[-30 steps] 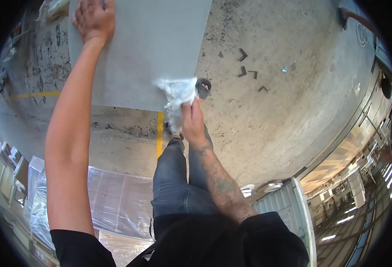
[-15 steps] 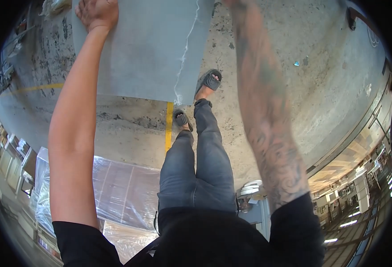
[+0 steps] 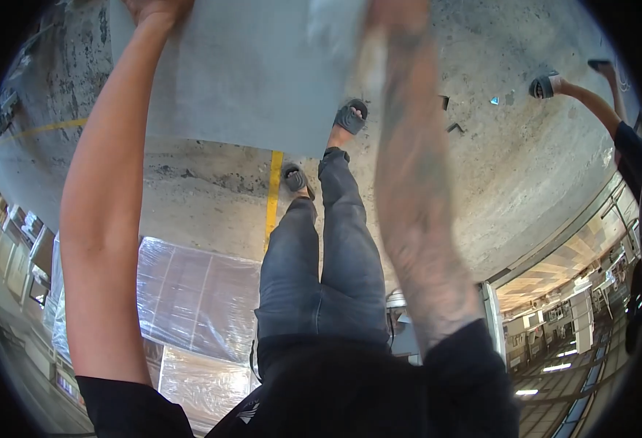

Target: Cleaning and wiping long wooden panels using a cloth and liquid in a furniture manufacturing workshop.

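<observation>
A large flat grey sheet (image 3: 248, 80) spreads out in front of me, its near edge close to my feet. At the top edge of the view, my left hand (image 3: 157, 9) lies on the sheet's left side; its fingers are mostly cut off. My right hand (image 3: 400, 13) is by the sheet's right side, smeared by motion, so its fingers cannot be made out. Beside it is a blurred whitish, film-like patch (image 3: 335, 25); whether the hand holds it cannot be told.
Plastic-wrapped stacked goods (image 3: 197, 292) stand at lower left. A yellow line (image 3: 273, 197) crosses the stained concrete floor. At right, another person's foot in a dark slide (image 3: 543, 86) has small scraps (image 3: 494, 100) near it. My feet are in dark slides (image 3: 295, 177).
My right arm has swung left. The crinkled white strip along the sheet's right side no longer shows; a whitish blur is near that hand. Another person has come into view at right.
</observation>
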Available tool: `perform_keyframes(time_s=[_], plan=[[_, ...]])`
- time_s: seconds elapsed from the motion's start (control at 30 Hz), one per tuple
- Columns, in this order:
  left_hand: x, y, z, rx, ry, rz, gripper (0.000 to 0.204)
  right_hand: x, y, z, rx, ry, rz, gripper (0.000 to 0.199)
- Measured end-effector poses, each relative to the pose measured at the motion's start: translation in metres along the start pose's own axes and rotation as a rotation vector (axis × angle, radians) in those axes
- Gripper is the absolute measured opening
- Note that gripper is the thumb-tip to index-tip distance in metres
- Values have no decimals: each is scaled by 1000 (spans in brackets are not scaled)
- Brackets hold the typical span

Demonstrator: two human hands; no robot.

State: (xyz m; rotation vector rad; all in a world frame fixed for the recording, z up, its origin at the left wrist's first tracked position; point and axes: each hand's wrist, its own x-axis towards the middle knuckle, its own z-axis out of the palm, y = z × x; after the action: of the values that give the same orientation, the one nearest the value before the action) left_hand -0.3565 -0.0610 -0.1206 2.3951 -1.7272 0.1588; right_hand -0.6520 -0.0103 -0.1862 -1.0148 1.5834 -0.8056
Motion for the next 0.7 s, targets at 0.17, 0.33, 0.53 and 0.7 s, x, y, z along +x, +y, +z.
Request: perform_keyframes(time_s=[0.17,0.33,0.53,0.7], plan=[[-2,-17,-4,27,-30,-24,53,-11,-52,19,-97,-48,-2,31],[-2,-8,-6,37,-32,-24,52,-146,-27,17,170,-64,8,35],[4,14,-2,-18,34,-8,47,-131,-42,10,-22,60,114,34],[4,-27,-2,55,80,79,45,-51,-98,29,98,-49,83,25]])
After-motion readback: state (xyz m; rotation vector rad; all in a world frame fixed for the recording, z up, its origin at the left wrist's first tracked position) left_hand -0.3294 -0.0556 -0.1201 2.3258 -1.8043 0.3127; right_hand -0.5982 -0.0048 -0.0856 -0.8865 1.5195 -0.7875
